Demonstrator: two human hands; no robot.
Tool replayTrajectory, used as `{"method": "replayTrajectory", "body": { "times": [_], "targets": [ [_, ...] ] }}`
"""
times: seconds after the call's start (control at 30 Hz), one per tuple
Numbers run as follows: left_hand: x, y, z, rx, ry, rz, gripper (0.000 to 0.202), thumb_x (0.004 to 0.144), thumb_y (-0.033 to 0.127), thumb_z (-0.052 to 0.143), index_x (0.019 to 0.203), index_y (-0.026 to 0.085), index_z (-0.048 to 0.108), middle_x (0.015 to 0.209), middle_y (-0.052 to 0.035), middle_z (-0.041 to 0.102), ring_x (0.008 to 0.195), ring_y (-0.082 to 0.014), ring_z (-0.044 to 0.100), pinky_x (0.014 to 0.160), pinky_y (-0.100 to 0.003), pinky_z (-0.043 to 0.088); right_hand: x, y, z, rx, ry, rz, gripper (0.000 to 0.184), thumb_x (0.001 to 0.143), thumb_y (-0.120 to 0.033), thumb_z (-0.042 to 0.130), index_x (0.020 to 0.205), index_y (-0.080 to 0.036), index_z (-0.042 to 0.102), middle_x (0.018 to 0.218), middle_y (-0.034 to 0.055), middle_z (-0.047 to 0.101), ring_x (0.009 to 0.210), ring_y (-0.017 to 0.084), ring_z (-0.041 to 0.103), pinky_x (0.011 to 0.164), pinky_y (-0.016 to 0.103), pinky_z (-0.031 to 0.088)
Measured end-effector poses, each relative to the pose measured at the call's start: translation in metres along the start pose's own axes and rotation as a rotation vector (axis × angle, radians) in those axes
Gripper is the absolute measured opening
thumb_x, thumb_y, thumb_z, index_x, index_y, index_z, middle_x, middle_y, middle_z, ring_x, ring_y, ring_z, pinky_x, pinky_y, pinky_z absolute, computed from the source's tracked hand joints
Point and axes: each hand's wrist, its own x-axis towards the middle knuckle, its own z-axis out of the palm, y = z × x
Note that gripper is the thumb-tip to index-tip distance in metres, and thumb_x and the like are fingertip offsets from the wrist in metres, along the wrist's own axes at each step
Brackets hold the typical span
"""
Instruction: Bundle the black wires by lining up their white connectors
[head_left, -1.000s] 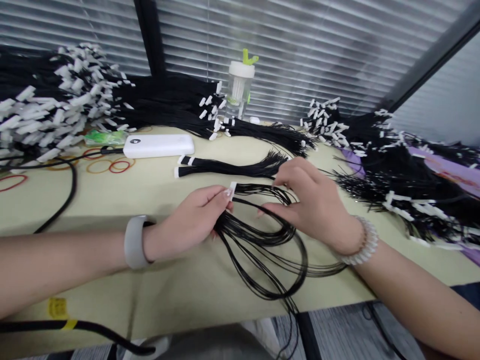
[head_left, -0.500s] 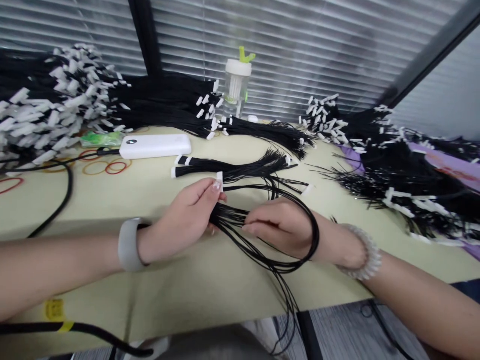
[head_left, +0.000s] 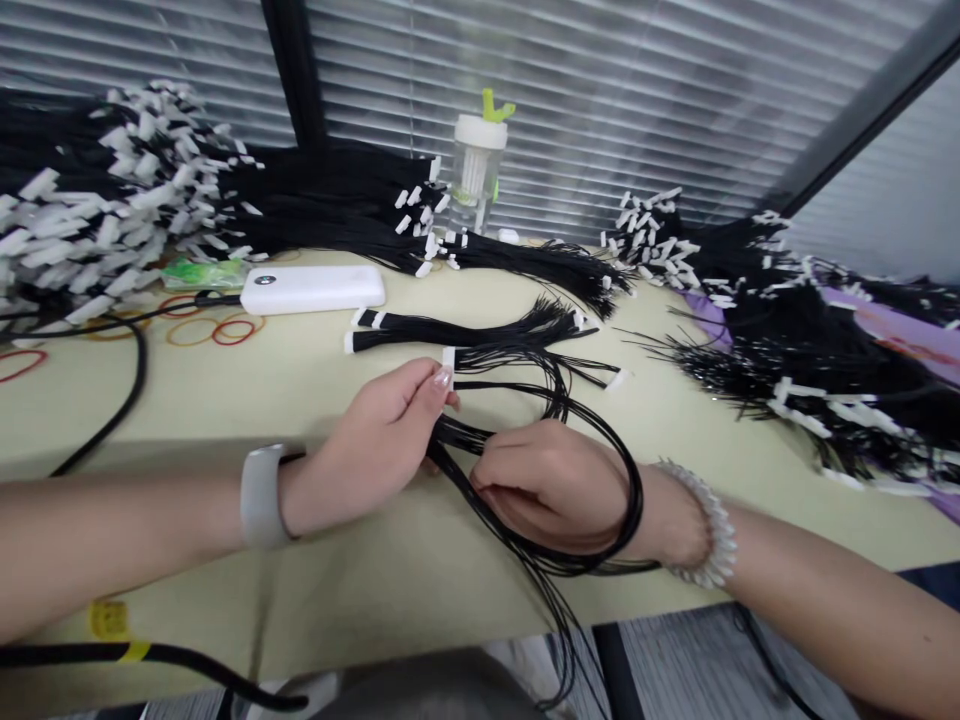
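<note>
My left hand is closed on a bundle of thin black wires, its thumb against a white connector at the bundle's end. The wires curve into a loop that passes around my right hand, and some tails hang over the table's front edge. The right fingers are curled together on the wires close to the left hand; the fingertips are partly hidden. Just beyond my hands lie short black wire bundles with white connectors.
Heaps of black wires with white connectors stand at the left and right. A white power bank, rubber bands and a bottle are further back. A thick black cable crosses the front left.
My right hand has moved slightly down and left, its fingers curling further in among the wires. The loop around it has shifted down a little. My left hand keeps its hold.
</note>
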Motion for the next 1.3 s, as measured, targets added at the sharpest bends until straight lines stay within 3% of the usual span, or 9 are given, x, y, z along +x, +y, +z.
{"method": "replayTrajectory", "body": {
  "times": [0.27, 0.53, 0.97, 1.03, 1.17, 1.23, 1.3],
  "targets": [
    [-0.001, -0.001, 0.001, 0.037, -0.007, 0.021, 0.028, 0.088, 0.035, 0.028, 0.072, 0.018, 0.043, 0.068, 0.0025, 0.048, 0.062, -0.0114, 0.045, 0.058, -0.022, 0.036, 0.000, -0.002, 0.001, 0.050, -0.044, 0.005, 0.014, 0.076, -0.012, 0.038, 0.066, -0.013, 0.048, 0.065, -0.0012, 0.047, 0.059, 0.005, 0.037, 0.054, 0.016, 0.027],
    [0.000, -0.004, 0.002, 0.078, -0.026, 0.076, 0.028, 0.088, 0.034, 0.029, 0.072, 0.018, 0.044, 0.066, 0.0023, 0.049, 0.063, -0.0120, 0.047, 0.057, -0.023, 0.037, 0.006, -0.011, 0.004, 0.031, 0.082, 0.141, 0.031, 0.086, -0.028, 0.032, 0.064, -0.013, 0.048, 0.058, -0.0011, 0.047, 0.054, 0.004, 0.037, 0.055, 0.018, 0.028],
    [0.000, -0.004, 0.002, 0.074, -0.064, 0.111, 0.028, 0.088, 0.033, 0.029, 0.071, 0.018, 0.045, 0.066, 0.0026, 0.051, 0.062, -0.0110, 0.048, 0.058, -0.021, 0.038, 0.007, -0.013, 0.008, -0.147, 0.090, 0.196, 0.020, 0.079, -0.022, 0.035, 0.066, -0.014, 0.049, 0.058, -0.0014, 0.049, 0.051, 0.005, 0.035, 0.052, 0.020, 0.025],
    [-0.001, -0.004, 0.001, 0.063, -0.062, 0.116, 0.027, 0.088, 0.032, 0.030, 0.071, 0.018, 0.046, 0.066, 0.0027, 0.051, 0.062, -0.0108, 0.047, 0.058, -0.021, 0.037, 0.004, -0.010, 0.001, -0.074, 0.036, 0.199, 0.017, 0.074, -0.017, 0.038, 0.062, -0.013, 0.049, 0.055, -0.0026, 0.046, 0.050, 0.004, 0.032, 0.051, 0.019, 0.025],
    [-0.004, -0.003, -0.001, 0.042, -0.047, 0.092, 0.028, 0.088, 0.032, 0.031, 0.071, 0.018, 0.048, 0.064, 0.0035, 0.049, 0.060, -0.0101, 0.045, 0.056, -0.020, 0.035, -0.011, 0.007, -0.028, 0.232, -0.275, 0.282, 0.015, 0.071, -0.015, 0.041, 0.058, -0.013, 0.047, 0.049, -0.0054, 0.037, 0.044, 0.001, 0.027, 0.041, 0.014, 0.022],
    [-0.005, -0.002, -0.002, 0.028, -0.037, 0.067, 0.028, 0.087, 0.033, 0.031, 0.070, 0.018, 0.048, 0.063, 0.0039, 0.049, 0.059, -0.0098, 0.044, 0.055, -0.019, 0.035, -0.020, 0.021, -0.045, 0.206, -0.265, 0.431, 0.018, 0.072, -0.017, 0.044, 0.056, -0.012, 0.049, 0.048, -0.0049, 0.037, 0.043, 0.001, 0.027, 0.039, 0.014, 0.022],
    [-0.006, 0.000, -0.002, 0.021, -0.025, 0.029, 0.029, 0.087, 0.034, 0.032, 0.069, 0.018, 0.049, 0.063, 0.0038, 0.050, 0.060, -0.0099, 0.045, 0.055, -0.019, 0.035, -0.026, 0.035, -0.058, 0.138, -0.086, 0.622, 0.019, 0.072, -0.023, 0.048, 0.058, -0.012, 0.054, 0.046, -0.0042, 0.041, 0.040, 0.001, 0.029, 0.037, 0.014, 0.022]
  ]
}}
